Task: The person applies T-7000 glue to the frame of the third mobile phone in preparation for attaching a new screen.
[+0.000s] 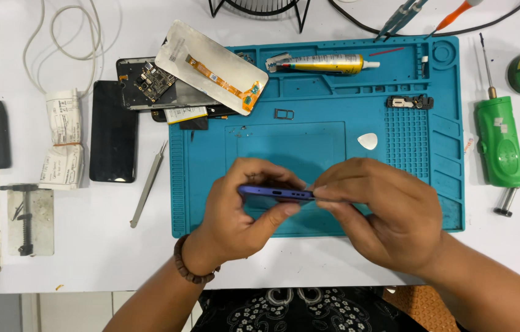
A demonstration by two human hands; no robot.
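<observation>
Both my hands hold a blue phone (275,193) edge-on above the near part of a blue repair mat (444,160); its bottom edge with the port faces me. My left hand (244,206) cups the phone's left end from below, thumb under the edge. My right hand (383,212) pinches the right end, fingertips pressed on the edge. A beaded bracelet (189,264) is on my left wrist.
On the mat lie a glue tube (324,63), a white pick (368,141), a SIM tray (284,114) and a small black part (410,102). A detached screen (211,64), opened phone parts and a black phone (113,131) lie left; tweezers (149,183) nearby. A green electric screwdriver (500,144) lies right.
</observation>
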